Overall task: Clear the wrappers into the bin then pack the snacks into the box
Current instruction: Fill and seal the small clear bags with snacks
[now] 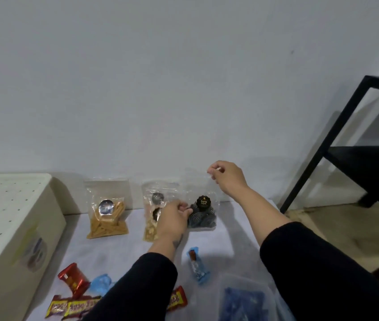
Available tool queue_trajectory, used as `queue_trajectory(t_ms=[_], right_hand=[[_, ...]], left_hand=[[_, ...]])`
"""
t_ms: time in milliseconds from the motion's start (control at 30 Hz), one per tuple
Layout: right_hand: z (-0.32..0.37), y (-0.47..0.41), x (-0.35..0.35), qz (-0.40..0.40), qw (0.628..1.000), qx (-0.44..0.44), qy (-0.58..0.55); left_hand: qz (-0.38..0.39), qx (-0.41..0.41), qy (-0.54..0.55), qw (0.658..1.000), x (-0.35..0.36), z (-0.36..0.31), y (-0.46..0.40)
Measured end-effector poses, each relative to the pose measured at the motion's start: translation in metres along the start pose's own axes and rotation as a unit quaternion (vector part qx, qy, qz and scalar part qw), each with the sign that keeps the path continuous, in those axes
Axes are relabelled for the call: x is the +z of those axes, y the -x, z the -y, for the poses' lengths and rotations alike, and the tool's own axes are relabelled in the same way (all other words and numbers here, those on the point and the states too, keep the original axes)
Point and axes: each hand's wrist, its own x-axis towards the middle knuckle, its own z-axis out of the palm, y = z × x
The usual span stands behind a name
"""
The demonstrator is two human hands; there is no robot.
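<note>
1. Hands: right hand (226, 178) pinches the top edge of a clear bag of dark spiral snacks (201, 210), fingers curled; left hand (173, 217) grips the bag's lower left side.
2. Bag position: upright on the white worktop (230, 235), against the wall.
3. Adjacent items: two more clear snack bags (107, 209) stand to the left.
4. Near edge: red wrappers (74, 278), blue wrapper (199, 265), blue-filled container (244, 302).
5. Far left: white perforated box (10, 218).
</note>
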Motion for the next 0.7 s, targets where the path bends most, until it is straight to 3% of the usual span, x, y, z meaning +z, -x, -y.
queue_trajectory(t_ms=[167, 333, 533, 600, 700], right_hand=[[-0.038, -0.037, -0.001, 0.005, 1.0, 0.012, 0.009], [-0.053, -0.052, 0.003, -0.005, 0.999, -0.032, 0.016], [-0.032, -0.038, 0.017, -0.049, 0.965, -0.173, 0.189], [-0.024, -0.03, 0.034, -0.002, 0.962, -0.202, 0.187], [-0.017, -0.02, 0.067, 0.091, 0.97, -0.167, 0.151]], left_hand=[[-0.023, -0.045, -0.014, 0.999, 0.044, 0.003, -0.025], [-0.079, -0.011, -0.091, 0.993, 0.049, 0.006, -0.031], [-0.197, 0.075, -0.089, 0.974, 0.013, 0.004, -0.03], [-0.249, 0.063, -0.132, 0.957, -0.002, 0.015, -0.031], [-0.257, -0.049, -0.132, 0.956, -0.021, 0.031, -0.03]])
